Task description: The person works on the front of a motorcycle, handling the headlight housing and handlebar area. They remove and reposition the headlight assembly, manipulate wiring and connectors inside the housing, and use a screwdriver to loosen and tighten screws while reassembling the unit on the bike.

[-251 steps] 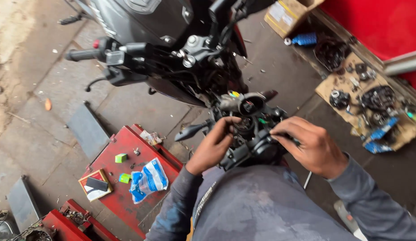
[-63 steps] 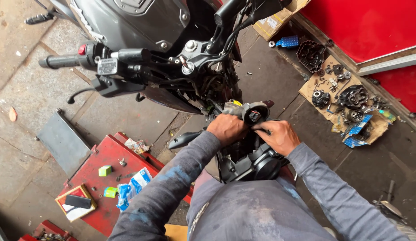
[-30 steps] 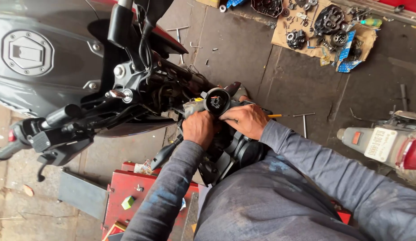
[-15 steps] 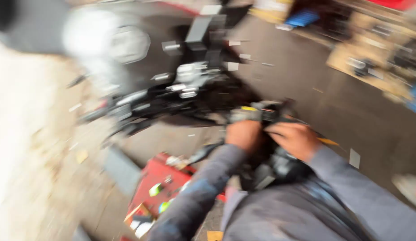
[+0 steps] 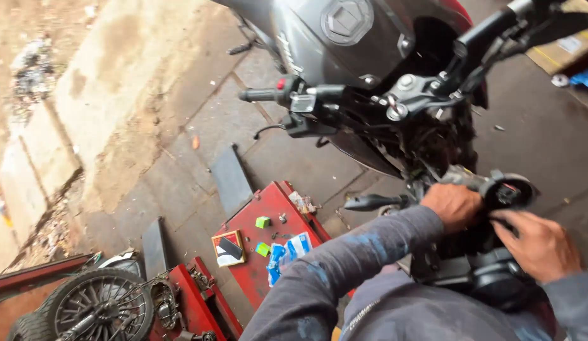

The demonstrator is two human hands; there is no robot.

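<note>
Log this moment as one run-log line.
left hand: grips front headlight assembly | right hand: on same assembly | motorcycle: upright, handlebar above | red tool tray: left, on floor

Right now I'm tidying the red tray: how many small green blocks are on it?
2. One green block lies near the red tray's middle; the other sits just below it, beside the blue-and-white packet. More may be hidden.

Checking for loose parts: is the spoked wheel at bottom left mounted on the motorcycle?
No, the spoked wheel lies apart on the ground, far from the motorcycle.
</note>
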